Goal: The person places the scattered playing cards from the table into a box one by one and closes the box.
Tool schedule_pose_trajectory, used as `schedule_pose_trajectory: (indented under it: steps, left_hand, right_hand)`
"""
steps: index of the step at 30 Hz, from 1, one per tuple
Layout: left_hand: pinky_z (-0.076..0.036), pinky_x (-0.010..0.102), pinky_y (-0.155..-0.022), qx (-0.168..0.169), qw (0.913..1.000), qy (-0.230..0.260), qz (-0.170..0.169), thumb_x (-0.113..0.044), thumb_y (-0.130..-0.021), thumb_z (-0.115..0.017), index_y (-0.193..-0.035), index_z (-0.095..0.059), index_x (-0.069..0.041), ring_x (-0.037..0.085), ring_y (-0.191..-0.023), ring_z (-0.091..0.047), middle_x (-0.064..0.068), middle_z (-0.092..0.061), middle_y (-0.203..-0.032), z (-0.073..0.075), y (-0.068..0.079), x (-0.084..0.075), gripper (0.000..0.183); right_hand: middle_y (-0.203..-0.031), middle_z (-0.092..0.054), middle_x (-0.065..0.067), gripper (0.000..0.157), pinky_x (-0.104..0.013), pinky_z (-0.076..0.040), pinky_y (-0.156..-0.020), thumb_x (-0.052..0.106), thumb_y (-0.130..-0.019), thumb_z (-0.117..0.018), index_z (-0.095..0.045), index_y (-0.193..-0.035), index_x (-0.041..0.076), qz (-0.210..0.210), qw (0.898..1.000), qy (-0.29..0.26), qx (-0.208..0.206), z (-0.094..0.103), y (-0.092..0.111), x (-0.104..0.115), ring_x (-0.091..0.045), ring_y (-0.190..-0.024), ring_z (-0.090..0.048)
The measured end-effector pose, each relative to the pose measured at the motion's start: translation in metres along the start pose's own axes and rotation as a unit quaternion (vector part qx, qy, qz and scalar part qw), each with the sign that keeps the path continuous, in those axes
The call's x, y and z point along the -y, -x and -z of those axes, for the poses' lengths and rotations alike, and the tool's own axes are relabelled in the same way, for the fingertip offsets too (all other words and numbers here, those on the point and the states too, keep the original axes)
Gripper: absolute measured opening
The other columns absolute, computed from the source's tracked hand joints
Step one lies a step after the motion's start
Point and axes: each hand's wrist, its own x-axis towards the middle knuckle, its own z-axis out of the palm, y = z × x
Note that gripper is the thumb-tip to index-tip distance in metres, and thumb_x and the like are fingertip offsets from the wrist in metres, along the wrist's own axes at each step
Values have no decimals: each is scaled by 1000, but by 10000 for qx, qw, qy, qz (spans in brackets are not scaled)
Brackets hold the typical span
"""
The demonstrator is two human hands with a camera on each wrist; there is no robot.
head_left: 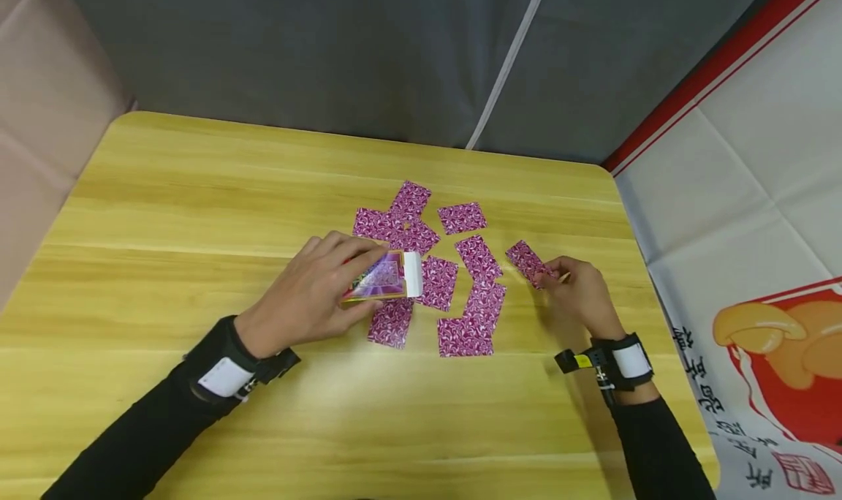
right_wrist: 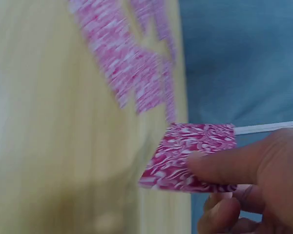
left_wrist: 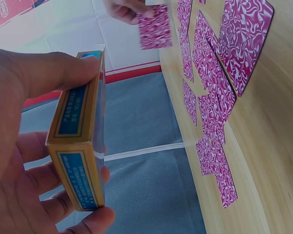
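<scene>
My left hand (head_left: 322,288) grips a small card box (head_left: 384,277) above the table, thumb on one edge and fingers round the other. The box has gold trim and blue panels on its sides, and a white flap sticks out at its right end. In the right hand (head_left: 582,295) a single card (right_wrist: 190,161) is pinched between thumb and fingers, its purple-and-white swirled back showing. Between the hands, several matching cards (head_left: 483,306) lie spread on the table, some overlapping. Part of the spread is hidden behind the box and left hand.
The light wood table (head_left: 197,215) reaches to a grey curtain (head_left: 316,54) at the back. A white and red printed panel (head_left: 756,193) stands along the right side, and a pale cloth (head_left: 46,120) hangs at the left. Both wrists wear black straps.
</scene>
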Motion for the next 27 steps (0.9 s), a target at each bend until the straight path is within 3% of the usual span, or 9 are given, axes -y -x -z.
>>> schedule_pose_trajectory:
  steps: [5,7,10,13,15,18,23,27]
  left_hand:
    - [-49,44,-78,31,10000,1,22,-44,-79,-71,-130,-61,-4,28,-108,-53,15,-66,-124,1,-1,-1,65]
    - [-49,44,-78,42,10000,5,14,-44,-79,-71,-130,-61,-4,28,-108,-54,15,-66,-124,2,-1,-1,65]
    - [-49,44,-78,41,10000,19,-18,-44,-80,-70,-130,-61,-4,28,-108,-54,15,-66,-124,2,-2,-1,64]
    - [-49,44,-78,10,10000,28,-47,-43,-81,-70,-129,-61,-4,28,-108,-54,15,-66,-124,3,-3,-1,63]
    - [-50,45,-79,-16,10000,30,-71,-42,-80,-70,-129,-61,-4,28,-108,-54,15,-66,-123,3,-3,-2,63]
    - [-50,45,-79,-54,9999,56,-116,-40,-79,-72,-129,-61,-4,28,-107,-54,15,-66,-123,3,-5,-2,63]
    - [-50,44,-78,-60,9997,97,-220,-39,-79,-73,-129,-62,-3,27,-107,-54,14,-66,-124,2,-8,-3,63]
    - [-49,40,-71,-102,9995,89,-291,-40,-79,-73,-128,-62,-4,27,-106,-54,14,-67,-124,1,-9,-4,62]
  right_hand:
    - [-74,-64,-8,27,-24,-41,-41,29,-93,-61,-72,-90,5,247,9963,-783,-267,5,5,23,-18,-54,-53]
    - [-67,-63,-1,29,-23,-39,-39,31,-93,-61,-71,-87,4,312,9889,-1441,-193,5,10,38,-18,-51,-55]
    - [-54,-61,8,30,-21,-36,-34,24,-93,-62,-65,-85,-5,470,9629,-2656,87,2,20,62,-14,-45,-56]
    - [-47,-58,11,26,-19,-33,-30,13,-93,-61,-60,-83,-10,688,9368,-3408,390,-3,29,83,-11,-39,-54]
    - [-47,-57,10,23,-18,-34,-30,9,-93,-61,-59,-82,-11,900,9284,-3557,594,-7,33,95,-10,-38,-52]
    - [-47,-51,7,22,-17,-35,-31,8,-92,-61,-57,-76,-6,1185,9278,-3435,847,-13,36,107,-10,-37,-47]
    - [-47,-39,7,36,-17,-28,-34,11,-92,-63,-42,-64,1,1342,9343,-3123,1073,-21,36,116,-6,-37,-36]
    - [-49,-35,5,34,-17,-26,-38,12,-90,-64,-44,-63,5,1493,9381,-2846,1295,-23,31,118,-6,-41,-31]
